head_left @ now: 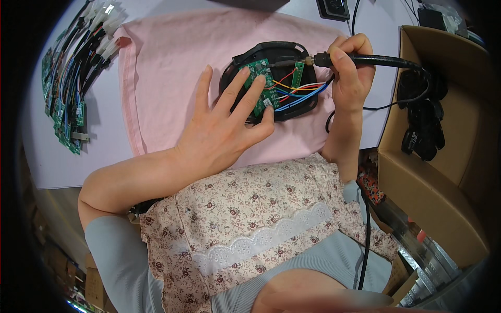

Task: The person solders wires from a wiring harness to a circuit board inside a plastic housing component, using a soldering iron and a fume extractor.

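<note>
A round black plastic housing (311,103) lies open on a folded pink cloth (167,62). Inside it sits a green circuit board (259,66), with a smaller narrow green board (297,75) to its right. Coloured wires (308,92) run from the larger board toward the right rim. My left hand (224,120) is open, its spread fingertips resting on the larger board. My right hand (350,70) is closed around what looks like a soldering iron (323,59), black with a brass collar. Its metal shaft points left over the housing, the tip close to the larger board's upper right.
Wired green boards with white connectors (73,78) are heaped at the far left. An open cardboard box (394,151) at the right holds black parts (425,122). Black cable (383,108) trails across the table toward the box. A black device (334,8) stands at the back.
</note>
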`<state>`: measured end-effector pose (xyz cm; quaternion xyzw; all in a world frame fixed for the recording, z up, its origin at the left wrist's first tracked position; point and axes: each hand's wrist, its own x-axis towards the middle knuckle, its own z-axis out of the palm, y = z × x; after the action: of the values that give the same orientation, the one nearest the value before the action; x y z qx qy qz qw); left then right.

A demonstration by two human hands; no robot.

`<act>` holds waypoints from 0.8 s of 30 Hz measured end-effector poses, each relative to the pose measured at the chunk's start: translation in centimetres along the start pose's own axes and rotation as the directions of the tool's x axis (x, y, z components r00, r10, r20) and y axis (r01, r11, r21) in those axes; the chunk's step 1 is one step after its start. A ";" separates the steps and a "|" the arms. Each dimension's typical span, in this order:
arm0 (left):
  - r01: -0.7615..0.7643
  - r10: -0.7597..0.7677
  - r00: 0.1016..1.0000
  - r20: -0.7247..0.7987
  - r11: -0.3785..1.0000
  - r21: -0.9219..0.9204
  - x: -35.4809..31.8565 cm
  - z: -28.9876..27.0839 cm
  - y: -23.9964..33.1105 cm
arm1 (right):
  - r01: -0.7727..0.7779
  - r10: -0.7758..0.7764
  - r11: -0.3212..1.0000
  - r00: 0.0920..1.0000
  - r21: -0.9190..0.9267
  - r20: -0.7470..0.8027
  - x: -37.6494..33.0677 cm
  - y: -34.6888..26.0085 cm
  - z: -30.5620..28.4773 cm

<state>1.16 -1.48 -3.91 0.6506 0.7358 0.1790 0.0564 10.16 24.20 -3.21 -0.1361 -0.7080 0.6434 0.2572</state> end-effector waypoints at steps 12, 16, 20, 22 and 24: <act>-0.001 0.001 1.000 0.000 1.000 0.000 0.0 0.0 0.0 | 0.027 -0.028 0.999 0.999 0.031 0.022 0.0 0.0 0.2; 0.002 -0.002 1.000 0.000 1.000 0.000 0.1 0.0 0.1 | 0.043 -0.043 0.998 0.999 -0.051 0.010 0.0 -0.3 0.6; 0.005 -0.005 1.000 0.001 1.000 0.001 0.0 0.0 0.1 | 0.056 -0.056 0.998 0.998 -0.043 0.012 0.1 -0.2 0.7; 0.005 -0.005 1.000 0.002 1.000 -0.003 0.0 0.0 0.1 | 0.053 -0.052 0.999 0.998 -0.003 0.018 0.1 0.1 0.3; 0.005 -0.005 1.000 0.004 1.000 -0.005 0.0 0.0 0.1 | 0.049 -0.050 0.998 0.998 0.039 0.025 0.1 0.2 0.0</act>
<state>1.25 -1.46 -3.88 0.6489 0.7369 0.1796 0.0599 10.07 24.23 -3.40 -0.1054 -0.7020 0.6520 0.2666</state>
